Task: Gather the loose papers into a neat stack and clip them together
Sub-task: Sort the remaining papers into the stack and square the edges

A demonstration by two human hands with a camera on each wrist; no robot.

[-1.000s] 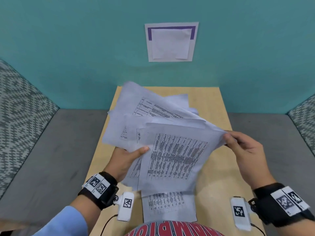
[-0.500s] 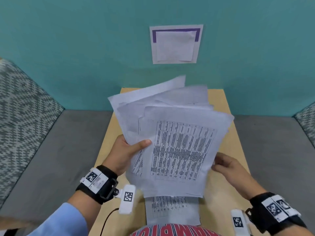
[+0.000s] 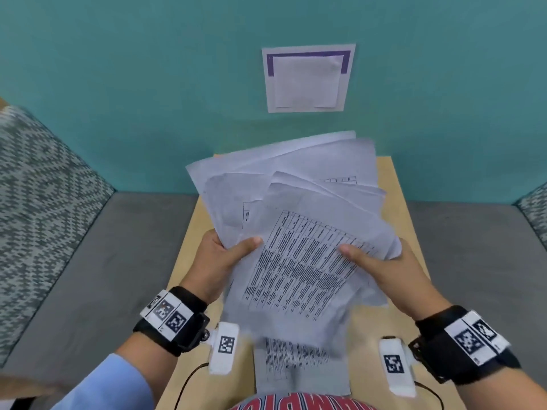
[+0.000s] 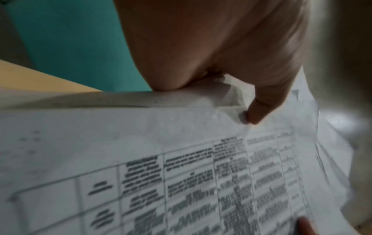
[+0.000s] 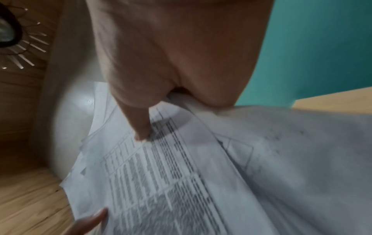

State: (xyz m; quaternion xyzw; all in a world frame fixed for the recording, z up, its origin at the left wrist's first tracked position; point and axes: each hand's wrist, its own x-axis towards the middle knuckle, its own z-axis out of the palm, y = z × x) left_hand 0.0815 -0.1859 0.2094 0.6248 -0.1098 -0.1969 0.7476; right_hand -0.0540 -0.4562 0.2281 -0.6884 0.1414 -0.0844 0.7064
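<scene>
Fingers (image 3: 220, 241) hidden behind blurry papers (image 3: 296, 261)

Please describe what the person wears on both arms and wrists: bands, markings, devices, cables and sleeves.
Each wrist carries a black band with white tags printed with black square codes: left band, right band. A white camera block with one square code hangs from each band: left block, right block. A thin black cable leaves each block. The left arm has a light blue sleeve; the right forearm shows no sleeve.
</scene>
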